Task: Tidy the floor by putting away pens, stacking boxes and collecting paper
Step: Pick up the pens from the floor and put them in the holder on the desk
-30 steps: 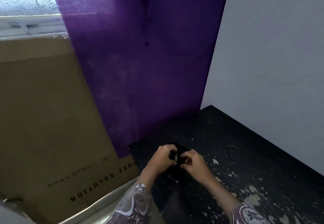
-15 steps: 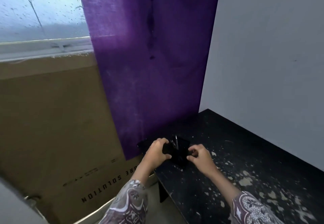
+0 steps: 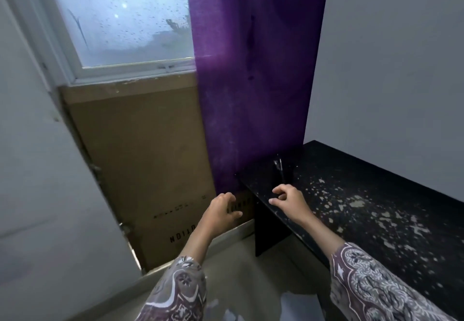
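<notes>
A dark pen holder (image 3: 279, 176) stands near the far left corner of the black, paint-flecked table (image 3: 364, 220); it barely shows against the tabletop. Thin pen tips (image 3: 277, 164) stick up out of it. My right hand (image 3: 288, 201) hovers just in front of the holder, over the table's left edge, fingers curled and apart, holding nothing. My left hand (image 3: 222, 211) hangs beyond the table's left end, in front of the cardboard, also with nothing in it. Neither hand touches the holder.
A large flat cardboard box (image 3: 150, 165) leans against the wall under the window (image 3: 120, 19). A purple curtain (image 3: 253, 82) hangs down to the table's corner. Something white, perhaps paper (image 3: 298, 305), lies on the floor by the table leg.
Both hands have let go of the pen holder and pulled back towards me; the holder stays standing on the table. The view has swung left and up, showing more of the window.
</notes>
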A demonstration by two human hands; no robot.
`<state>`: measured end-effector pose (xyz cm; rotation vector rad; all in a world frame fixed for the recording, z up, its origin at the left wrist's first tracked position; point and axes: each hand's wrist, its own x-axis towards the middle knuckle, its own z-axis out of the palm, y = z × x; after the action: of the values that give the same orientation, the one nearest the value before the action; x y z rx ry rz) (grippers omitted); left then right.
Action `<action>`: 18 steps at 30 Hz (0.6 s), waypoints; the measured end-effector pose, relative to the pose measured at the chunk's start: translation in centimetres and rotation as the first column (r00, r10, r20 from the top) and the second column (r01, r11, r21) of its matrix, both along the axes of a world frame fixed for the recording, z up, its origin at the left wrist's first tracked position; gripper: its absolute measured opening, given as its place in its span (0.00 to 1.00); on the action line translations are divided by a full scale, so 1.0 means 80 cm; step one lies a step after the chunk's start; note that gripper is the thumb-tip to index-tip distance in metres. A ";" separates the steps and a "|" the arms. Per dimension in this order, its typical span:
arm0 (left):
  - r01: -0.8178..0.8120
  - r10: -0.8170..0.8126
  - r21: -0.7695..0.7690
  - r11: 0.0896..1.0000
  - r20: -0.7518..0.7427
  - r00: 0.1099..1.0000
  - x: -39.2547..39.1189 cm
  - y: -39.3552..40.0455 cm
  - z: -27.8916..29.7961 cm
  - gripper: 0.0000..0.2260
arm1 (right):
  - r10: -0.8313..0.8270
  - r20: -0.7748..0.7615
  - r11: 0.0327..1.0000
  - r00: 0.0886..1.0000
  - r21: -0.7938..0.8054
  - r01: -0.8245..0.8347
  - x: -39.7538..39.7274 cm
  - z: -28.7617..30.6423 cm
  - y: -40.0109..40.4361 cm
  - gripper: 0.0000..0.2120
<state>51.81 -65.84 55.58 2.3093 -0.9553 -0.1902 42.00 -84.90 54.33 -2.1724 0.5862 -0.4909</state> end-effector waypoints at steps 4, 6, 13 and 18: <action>-0.056 0.057 0.029 0.998 -0.025 0.998 -0.040 0.081 -0.007 0.21 | 0.083 -0.015 0.996 0.996 -0.025 -0.083 -0.026 0.009 0.068 0.15; -0.110 0.111 0.038 0.993 -0.035 0.993 -0.052 0.119 -0.008 0.20 | 0.155 -0.036 0.987 0.987 -0.045 -0.156 -0.037 0.007 0.104 0.15; -0.286 0.290 0.064 0.956 -0.068 0.955 -0.095 0.231 -0.002 0.19 | 0.367 -0.157 0.917 0.917 -0.106 -0.385 -0.056 -0.003 0.196 0.16; -0.463 0.465 0.049 0.885 -0.106 0.879 -0.148 0.312 -0.008 0.17 | 0.496 -0.180 0.847 0.850 -0.114 -0.519 -0.078 -0.004 0.251 0.19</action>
<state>40.00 -40.84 54.98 2.4420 -0.3209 -0.1290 35.78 -64.79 54.03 -2.4108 0.0221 -0.0911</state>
